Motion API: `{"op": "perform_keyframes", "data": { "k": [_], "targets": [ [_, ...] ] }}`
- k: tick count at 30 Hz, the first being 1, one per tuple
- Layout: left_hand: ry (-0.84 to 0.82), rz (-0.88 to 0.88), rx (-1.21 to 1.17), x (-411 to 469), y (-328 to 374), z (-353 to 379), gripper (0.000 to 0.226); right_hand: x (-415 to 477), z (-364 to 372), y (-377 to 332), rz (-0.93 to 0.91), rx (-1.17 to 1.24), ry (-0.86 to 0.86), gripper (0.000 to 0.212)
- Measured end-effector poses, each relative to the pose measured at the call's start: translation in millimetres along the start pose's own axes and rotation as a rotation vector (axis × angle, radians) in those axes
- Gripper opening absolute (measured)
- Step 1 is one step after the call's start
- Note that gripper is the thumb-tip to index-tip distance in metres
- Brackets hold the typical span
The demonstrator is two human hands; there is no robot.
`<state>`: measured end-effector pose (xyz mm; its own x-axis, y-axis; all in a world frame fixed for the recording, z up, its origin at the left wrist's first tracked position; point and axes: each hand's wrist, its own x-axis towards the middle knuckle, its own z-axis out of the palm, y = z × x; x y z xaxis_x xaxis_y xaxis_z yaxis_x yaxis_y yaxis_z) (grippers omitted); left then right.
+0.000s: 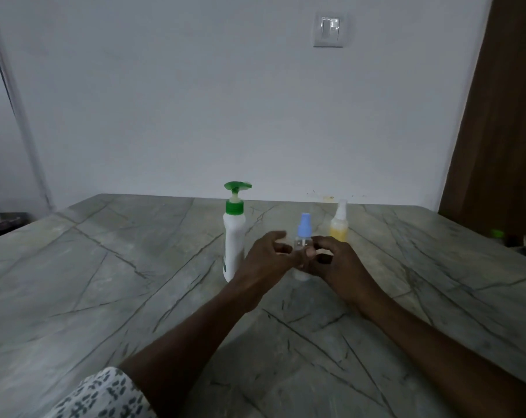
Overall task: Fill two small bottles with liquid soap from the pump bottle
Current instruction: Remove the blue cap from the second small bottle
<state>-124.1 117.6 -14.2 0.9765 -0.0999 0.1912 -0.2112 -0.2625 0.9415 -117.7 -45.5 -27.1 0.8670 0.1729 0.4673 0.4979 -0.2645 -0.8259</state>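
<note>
The small blue-capped bottle (303, 236) stands on the table (104, 282) just right of the pump bottle (234, 236), close enough for easy filling. The right hand (331, 260) curls round its body, likely to steady it. The left hand (267, 254) is bent close beside it, and I cannot tell whether it touches. The cap is still on, so it probably comes off next. The yellow bottle (339, 227) waits behind.

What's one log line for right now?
left hand, right hand: at blue-capped bottle, grip unclear | pump bottle: upright | yellow bottle: capped, behind
</note>
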Motion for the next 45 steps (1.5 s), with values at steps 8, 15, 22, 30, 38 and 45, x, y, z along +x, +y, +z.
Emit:
{"op": "perform_keyframes", "data": {
  "k": [8, 15, 22, 30, 38, 45],
  "targets": [
    [0.107, 0.077, -0.029, -4, -7, 3, 0.022, 1, -2, -5, 0.008, -0.058, -0.014, 0.051],
    [0.248, 0.135, 0.292, -3, -2, 3, 0.031, 8, -5, -20, 0.011, -0.036, 0.189, 0.026],
    [0.243, 0.16, 0.354, -5, 1, 1, 0.034, 9, 1, -14, 0.036, -0.05, 0.136, 0.005],
    [0.207, 0.209, 0.365, -8, 6, 8, 0.037, 7, 11, -16, 0.03, -0.039, 0.159, 0.034],
    [0.205, 0.188, 0.339, -7, 3, 5, 0.035, 9, 8, -14, 0.064, 0.135, 0.05, 0.026],
    [0.204, 0.187, 0.364, -8, 4, 7, 0.035, 6, 10, -14, 0.017, 0.095, 0.106, 0.006]
  ]
}}
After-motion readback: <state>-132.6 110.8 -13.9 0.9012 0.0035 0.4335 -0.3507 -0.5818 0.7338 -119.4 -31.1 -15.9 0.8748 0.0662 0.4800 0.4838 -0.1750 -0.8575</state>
